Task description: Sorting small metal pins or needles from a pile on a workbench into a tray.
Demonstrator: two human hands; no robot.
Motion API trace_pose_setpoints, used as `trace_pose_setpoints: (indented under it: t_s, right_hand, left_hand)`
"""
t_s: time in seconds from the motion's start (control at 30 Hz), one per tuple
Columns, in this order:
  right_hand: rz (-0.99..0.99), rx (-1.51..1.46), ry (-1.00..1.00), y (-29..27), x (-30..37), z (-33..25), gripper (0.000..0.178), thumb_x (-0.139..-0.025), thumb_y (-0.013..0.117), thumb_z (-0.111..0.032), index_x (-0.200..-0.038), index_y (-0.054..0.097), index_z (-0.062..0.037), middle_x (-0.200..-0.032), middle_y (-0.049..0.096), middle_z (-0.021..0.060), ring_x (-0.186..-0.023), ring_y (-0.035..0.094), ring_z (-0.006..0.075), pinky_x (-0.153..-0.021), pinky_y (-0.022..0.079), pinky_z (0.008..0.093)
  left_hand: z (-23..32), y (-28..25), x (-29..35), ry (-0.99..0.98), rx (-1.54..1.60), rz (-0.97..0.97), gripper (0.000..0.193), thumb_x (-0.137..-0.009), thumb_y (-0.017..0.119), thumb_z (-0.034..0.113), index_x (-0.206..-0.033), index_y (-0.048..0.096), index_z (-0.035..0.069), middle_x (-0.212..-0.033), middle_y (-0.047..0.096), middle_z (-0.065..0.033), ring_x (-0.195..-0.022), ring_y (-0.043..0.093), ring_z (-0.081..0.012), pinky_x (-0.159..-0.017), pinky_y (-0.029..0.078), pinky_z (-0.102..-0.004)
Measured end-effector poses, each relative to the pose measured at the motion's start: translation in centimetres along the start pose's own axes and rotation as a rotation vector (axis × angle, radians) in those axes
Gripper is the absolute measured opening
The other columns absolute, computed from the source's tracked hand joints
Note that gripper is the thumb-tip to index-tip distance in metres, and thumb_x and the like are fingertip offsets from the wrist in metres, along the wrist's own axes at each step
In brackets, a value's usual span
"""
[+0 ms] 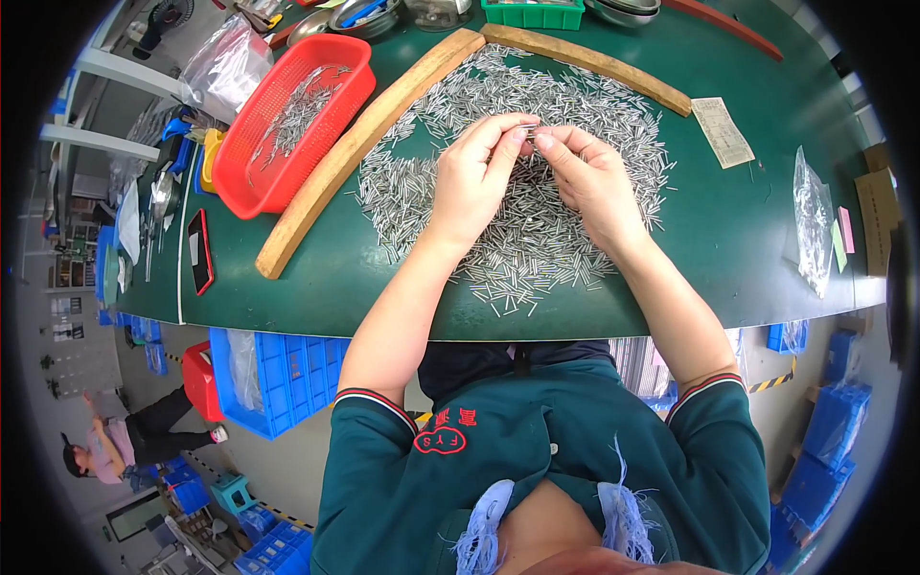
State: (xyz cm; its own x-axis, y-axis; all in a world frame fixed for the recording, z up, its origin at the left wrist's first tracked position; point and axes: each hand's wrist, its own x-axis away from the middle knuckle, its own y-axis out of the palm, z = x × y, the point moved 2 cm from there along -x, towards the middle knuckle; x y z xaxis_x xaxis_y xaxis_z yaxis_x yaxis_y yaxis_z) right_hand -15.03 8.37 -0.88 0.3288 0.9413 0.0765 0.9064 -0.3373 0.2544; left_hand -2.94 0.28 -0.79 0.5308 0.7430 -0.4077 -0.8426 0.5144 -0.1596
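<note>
— Where do we have the metal pin (529,126)?

— We see it near one o'clock of our view, over the pile of loose pins (522,254) on the green table (747,259).

— And what does each hand do?

— Our left hand (472,177) pinches the pin between thumb and index finger. On our right hand (596,182), thumb and index finger come together just beside it; whether they also grip the pin, we cannot tell.

— How will it handle, in our opinion?

— We judge it very light and stiff, hardly fragile, but smooth, so it may slip or roll. We should take it with the fingertips, across its slim sides, and press gently.

— And the pose of our arms?

— Our left forearm (402,297) points to one o'clock, our right forearm (671,292) to eleven. So the hands meet, their backs turned up to us and their fingers curled.
</note>
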Motion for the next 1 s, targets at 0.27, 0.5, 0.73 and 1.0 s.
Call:
trace_pose_setpoints:
  t_s: [0.27, 0.5, 0.73, 1.0]
  right_hand:
    - [0.018, -0.168, 0.058, -0.6, -0.3, 0.1, 0.021, -0.093, 0.06, -0.023, -0.1, 0.06, -0.0034, -0.068, 0.046, -0.0065, -0.054, 0.034, -0.0001, -0.042, 0.023, 0.016]
    - [-0.256, -0.779, 0.149, -1.3, -0.5, -0.8, 0.022, -0.096, 0.051, -0.024, -0.095, 0.057, -0.0025, -0.071, 0.042, -0.0038, -0.051, 0.03, 0.0014, -0.039, 0.02, 0.0154]
    - [-0.1, -0.308, 0.24, -0.1, 0.0, -0.4, 0.028, -0.095, 0.059, -0.028, -0.102, 0.063, -0.0018, -0.062, 0.038, -0.0092, -0.047, 0.027, -0.0004, -0.039, 0.018, 0.0165]
    - [-0.083, -0.254, 0.212, -0.3, -0.3, 0.3, 0.021, -0.094, 0.061, -0.027, -0.093, 0.061, -0.0064, -0.06, 0.037, -0.0102, -0.048, 0.026, -0.0009, -0.039, 0.018, 0.0166]
  left_hand:
    - [0.3, -0.5, -0.1, -0.137, 0.135, -0.018, 0.02, -0.096, 0.054, 0.013, -0.109, 0.065, 0.003, -0.091, 0.067, -0.0059, -0.084, 0.064, -0.0127, -0.077, 0.051, -0.026]
    - [-0.6, -1.4, -0.5, -0.439, 0.722, -0.148, 0.026, -0.098, 0.051, 0.018, -0.114, 0.062, 0.001, -0.089, 0.062, -0.0014, -0.081, 0.059, -0.0089, -0.075, 0.05, -0.0231]
    - [1.1, -0.9, -0.3, -0.153, 0.102, -0.117, 0.024, -0.096, 0.053, 0.015, -0.112, 0.065, 0.002, -0.085, 0.063, -0.0007, -0.077, 0.059, -0.0086, -0.073, 0.049, -0.0224]
    - [1.2, -0.7, 0.0, 0.218, -0.366, -0.132, 0.021, -0.086, 0.063, 0.011, -0.106, 0.068, 0.006, -0.079, 0.064, -0.0087, -0.072, 0.06, -0.0236, -0.067, 0.049, -0.0329]
